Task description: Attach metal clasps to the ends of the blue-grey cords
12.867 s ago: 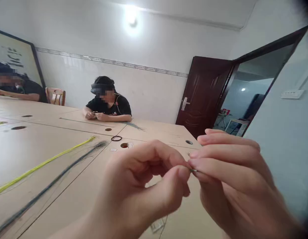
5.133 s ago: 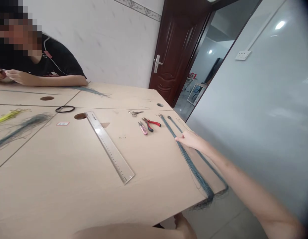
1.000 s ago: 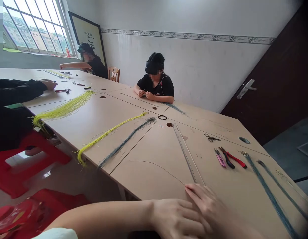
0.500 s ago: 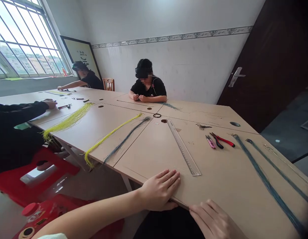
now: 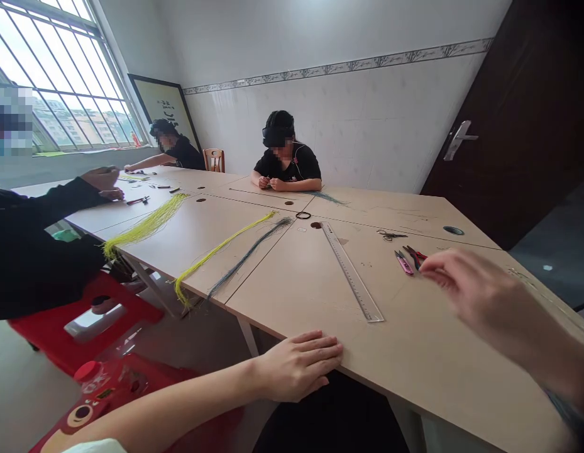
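Observation:
My left hand (image 5: 298, 368) lies flat on the near edge of the beige table (image 5: 296, 283), fingers stretched out and holding nothing. My right hand (image 5: 471, 292) hovers above the table, blurred by motion, fingers loosely extended toward the pink snips (image 5: 403, 262) and red-handled pliers (image 5: 415, 256). It holds nothing that I can see. A long metal ruler (image 5: 352, 272) lies diagonally between my two hands. Small scissors (image 5: 390, 235) rest farther back.
Yellow strand bundles (image 5: 220, 248) (image 5: 145, 224) and a dark bundle (image 5: 249, 255) lie left of the ruler. A black ring (image 5: 303, 215) sits near a cable hole (image 5: 454, 230). Three other people sit around the table. Red stools (image 5: 84, 321) stand below left. A dark door (image 5: 522, 126) is at right.
My right hand rose from the near table edge and moved forward and right toward the pliers. My left hand stayed flat on the edge. The camera shifted slightly.

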`<state>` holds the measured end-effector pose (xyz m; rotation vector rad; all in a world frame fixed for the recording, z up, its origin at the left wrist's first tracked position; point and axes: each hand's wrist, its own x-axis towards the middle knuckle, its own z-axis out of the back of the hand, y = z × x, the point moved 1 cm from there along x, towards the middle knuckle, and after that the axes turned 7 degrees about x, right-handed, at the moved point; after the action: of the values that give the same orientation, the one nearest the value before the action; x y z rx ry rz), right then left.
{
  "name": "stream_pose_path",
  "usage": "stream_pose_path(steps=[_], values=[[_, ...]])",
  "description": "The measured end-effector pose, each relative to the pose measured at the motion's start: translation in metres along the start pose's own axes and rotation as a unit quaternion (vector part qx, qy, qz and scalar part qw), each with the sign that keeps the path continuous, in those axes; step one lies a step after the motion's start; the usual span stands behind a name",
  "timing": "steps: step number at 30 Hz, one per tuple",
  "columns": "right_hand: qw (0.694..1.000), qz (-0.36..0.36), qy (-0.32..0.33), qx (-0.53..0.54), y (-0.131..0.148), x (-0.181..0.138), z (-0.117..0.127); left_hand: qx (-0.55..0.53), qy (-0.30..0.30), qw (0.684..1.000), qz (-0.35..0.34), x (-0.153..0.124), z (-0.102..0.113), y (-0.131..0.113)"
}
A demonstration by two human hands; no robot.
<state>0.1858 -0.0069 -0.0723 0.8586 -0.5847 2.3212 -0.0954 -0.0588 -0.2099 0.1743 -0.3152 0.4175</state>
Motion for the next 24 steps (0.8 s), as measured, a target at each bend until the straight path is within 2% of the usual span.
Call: stream_pose_path(steps=[2,4,7,10,12,13,14,16,18,19,20,22,23,24], values=[[0.996,-0.090,0.022,-0.009,-0.021,0.012,0.008,-0.013,0.003,1.000,-0.010,-0.009,0.004,-0.006],[0.979,-0.203,0.025,-0.009,-0.040,0.026,0.013,-0.026,0.011,0.999,-0.019,-0.019,0.004,-0.014],[0.946,-0.322,-0.028,0.000,-0.066,0.047,0.019,-0.055,0.049,0.997,-0.033,-0.031,0.003,-0.027],[0.939,-0.331,-0.089,0.021,-0.081,0.067,0.020,-0.063,0.099,0.993,-0.024,-0.026,0.015,-0.027],[0.943,-0.307,-0.112,0.058,-0.081,0.079,0.018,-0.073,0.111,0.991,-0.018,-0.007,0.039,-0.015],[0.946,-0.289,-0.120,0.084,-0.077,0.085,0.016,-0.111,0.106,0.987,-0.052,0.009,0.055,-0.007],[0.949,-0.267,-0.126,0.113,-0.071,0.091,0.013,-0.196,0.094,0.975,-0.052,0.027,0.074,0.002],[0.952,-0.212,-0.145,0.168,-0.055,0.101,0.008,-0.301,-0.001,0.954,0.004,0.068,0.112,0.022],[0.946,-0.153,-0.179,0.225,-0.038,0.109,0.004,-0.347,-0.183,0.914,0.100,0.108,0.145,0.044],[0.938,-0.128,-0.200,0.253,-0.031,0.111,0.003,-0.368,-0.290,0.868,0.165,0.124,0.158,0.054],[0.928,-0.105,-0.222,0.281,-0.025,0.111,0.004,-0.404,-0.360,0.817,0.198,0.139,0.167,0.063],[0.912,-0.068,-0.255,0.313,-0.017,0.109,0.006,-0.513,-0.398,0.736,0.193,0.164,0.176,0.076],[0.908,-0.052,-0.266,0.318,-0.016,0.106,0.007,-0.551,-0.388,0.716,0.181,0.173,0.177,0.080],[0.910,-0.038,-0.271,0.311,-0.015,0.103,0.009,-0.580,-0.363,0.710,0.168,0.180,0.176,0.083]])
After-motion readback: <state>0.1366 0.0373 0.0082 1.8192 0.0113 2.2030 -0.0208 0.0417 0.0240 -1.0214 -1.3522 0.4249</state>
